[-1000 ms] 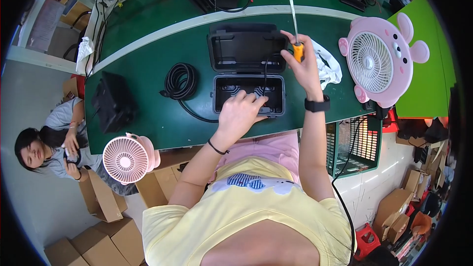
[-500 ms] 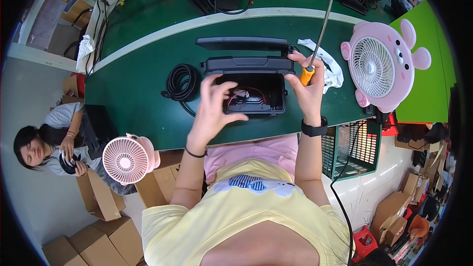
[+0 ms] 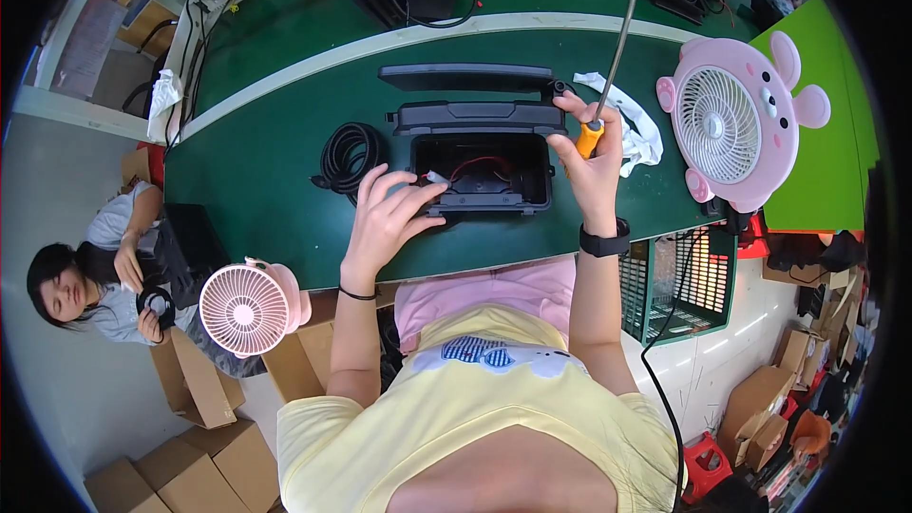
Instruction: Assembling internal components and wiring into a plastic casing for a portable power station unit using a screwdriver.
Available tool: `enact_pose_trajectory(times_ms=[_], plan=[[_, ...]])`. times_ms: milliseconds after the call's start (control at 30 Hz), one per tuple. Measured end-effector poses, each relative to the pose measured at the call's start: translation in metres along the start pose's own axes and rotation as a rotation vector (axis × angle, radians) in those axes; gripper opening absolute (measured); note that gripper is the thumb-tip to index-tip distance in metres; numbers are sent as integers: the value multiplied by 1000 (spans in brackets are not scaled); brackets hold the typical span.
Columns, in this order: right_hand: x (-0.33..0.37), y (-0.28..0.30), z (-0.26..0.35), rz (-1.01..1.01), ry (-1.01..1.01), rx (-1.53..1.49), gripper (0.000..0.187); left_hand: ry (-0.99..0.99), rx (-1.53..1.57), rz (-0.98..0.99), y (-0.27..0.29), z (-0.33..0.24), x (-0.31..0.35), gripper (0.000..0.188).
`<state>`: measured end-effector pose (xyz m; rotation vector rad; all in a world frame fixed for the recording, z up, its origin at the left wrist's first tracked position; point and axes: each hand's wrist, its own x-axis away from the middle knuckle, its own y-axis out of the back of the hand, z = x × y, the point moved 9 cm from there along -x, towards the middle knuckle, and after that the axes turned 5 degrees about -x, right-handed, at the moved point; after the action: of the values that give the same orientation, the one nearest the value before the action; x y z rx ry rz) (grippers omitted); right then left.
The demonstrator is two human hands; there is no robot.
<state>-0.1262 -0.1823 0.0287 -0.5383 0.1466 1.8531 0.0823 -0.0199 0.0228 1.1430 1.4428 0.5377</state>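
Note:
On the green bench before me stands an open black plastic box (image 3: 486, 204) with red wires (image 3: 480, 161) and a small white connector (image 3: 436, 178) inside. Fingers apart, my left hand (image 3: 385, 223) rests against the box's left front corner, its fingertips beside the connector. I cannot see a grip on the connector. My right hand (image 3: 600, 185), at the box's right side, holds a screwdriver (image 3: 590, 140) by its orange handle, blade pointing up and away. The black lid (image 3: 465, 79) lies behind the box. A coiled black cable (image 3: 350, 160) lies to the left.
A pink animal-shaped fan (image 3: 736, 123) stands at the right by crumpled white material (image 3: 641, 138). Another pink fan (image 3: 244, 310) is at the bench's near left. Beyond it sits a co-worker (image 3: 104, 294) handling a black ring-shaped thing. A green crate (image 3: 686, 290) stands below the right edge.
My left hand has moved left and down from over the box to its left corner. The white connector now sits at the left rim. My right hand still holds the screwdriver.

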Motion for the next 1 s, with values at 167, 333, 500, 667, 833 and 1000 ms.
enact_pose_trajectory(times_ms=[167, 333, 500, 667, 833, 1000], plan=[[4, 3, 4, -15, -31, 156, 43, 75, 95, -46, 3, 7, -7, 41], [12, 7, -7, -55, -109, 152, 43, 140, 46, -52, 5, 8, -7, 43], [13, 6, -6, -55, -90, 142, 44, 189, -78, 68, -3, -18, -22, 51], [13, 6, -5, -55, -88, 127, 43, 193, -249, 98, -10, -29, -34, 45], [14, 6, -4, -50, -81, 129, 43, 238, -151, 387, -33, -20, -40, 49], [14, 6, -5, -30, -86, 136, 43, 114, -111, 348, -32, -30, -45, 53]])
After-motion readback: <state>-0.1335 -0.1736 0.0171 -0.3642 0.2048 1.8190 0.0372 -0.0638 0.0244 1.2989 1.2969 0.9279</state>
